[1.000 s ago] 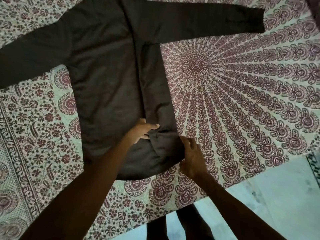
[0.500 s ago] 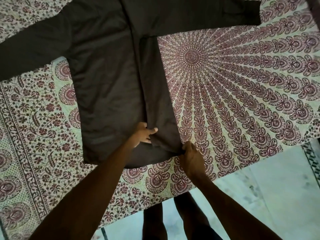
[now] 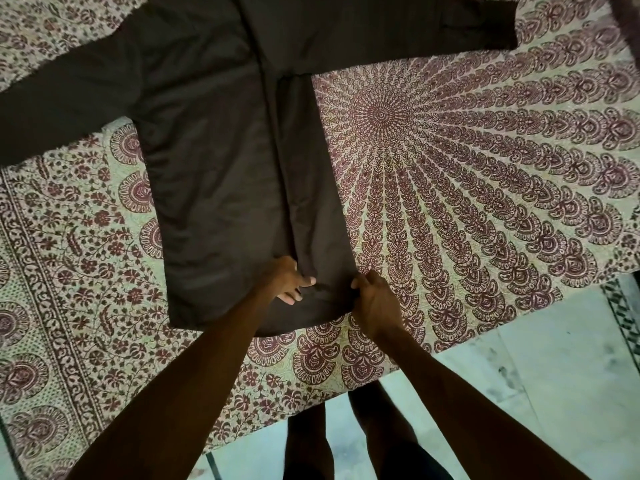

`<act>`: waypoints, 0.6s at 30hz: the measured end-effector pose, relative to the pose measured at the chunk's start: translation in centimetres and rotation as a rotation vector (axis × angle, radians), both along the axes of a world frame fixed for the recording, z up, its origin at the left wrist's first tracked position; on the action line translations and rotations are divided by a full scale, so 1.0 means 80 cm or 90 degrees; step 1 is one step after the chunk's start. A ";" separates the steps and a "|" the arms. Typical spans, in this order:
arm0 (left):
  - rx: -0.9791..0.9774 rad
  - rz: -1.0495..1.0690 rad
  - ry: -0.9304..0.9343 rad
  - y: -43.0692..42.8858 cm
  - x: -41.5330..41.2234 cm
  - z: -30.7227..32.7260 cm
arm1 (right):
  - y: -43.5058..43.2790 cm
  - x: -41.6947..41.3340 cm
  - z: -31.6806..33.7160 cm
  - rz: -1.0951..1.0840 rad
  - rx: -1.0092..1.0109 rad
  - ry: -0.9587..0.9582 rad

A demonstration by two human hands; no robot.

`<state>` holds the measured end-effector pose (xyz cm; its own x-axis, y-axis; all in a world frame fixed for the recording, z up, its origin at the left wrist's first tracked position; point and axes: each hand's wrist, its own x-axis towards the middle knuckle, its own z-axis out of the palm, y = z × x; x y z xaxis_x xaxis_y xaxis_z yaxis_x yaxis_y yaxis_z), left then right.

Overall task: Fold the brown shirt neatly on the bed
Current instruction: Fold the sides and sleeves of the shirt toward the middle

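Note:
The brown shirt (image 3: 211, 161) lies flat on the patterned bed cover (image 3: 467, 188), hem toward me. Its right side panel is folded inward as a narrow strip, and both sleeves stretch out left and right at the top. My left hand (image 3: 289, 280) rests on the hem where the folded strip meets the body, fingers pointing right and pinching the cloth. My right hand (image 3: 372, 299) grips the lower right corner of the folded strip with curled fingers.
The bed's near edge runs diagonally below my hands, with pale tiled floor (image 3: 519, 393) beyond it. My legs (image 3: 346, 434) stand at that edge. A dark cloth edge (image 3: 627, 15) shows at the top right corner.
The bunched lower end of the folded strip has been pulled flat and straight toward the hem. Both hands moved slightly nearer each other at the hem.

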<state>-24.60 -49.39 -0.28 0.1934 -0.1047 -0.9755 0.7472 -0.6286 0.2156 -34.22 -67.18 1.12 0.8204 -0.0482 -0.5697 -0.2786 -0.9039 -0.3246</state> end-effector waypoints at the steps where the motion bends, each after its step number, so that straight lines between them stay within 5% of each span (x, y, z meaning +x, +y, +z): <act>1: -0.001 -0.002 -0.006 0.001 0.001 0.000 | 0.001 0.004 -0.001 0.018 -0.012 0.018; 6: 0.020 0.135 -0.152 0.010 0.027 -0.009 | 0.004 0.027 -0.005 0.008 -0.073 0.053; 18: 0.001 0.120 -0.091 0.016 0.051 -0.021 | 0.022 0.051 -0.004 -0.233 -0.110 0.115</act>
<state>-20.52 -48.09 -1.96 0.3450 -0.0515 -0.9372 0.8136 -0.4814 0.3260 -30.15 -65.42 0.79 0.6191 -0.4249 -0.6604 -0.6291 -0.7717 -0.0933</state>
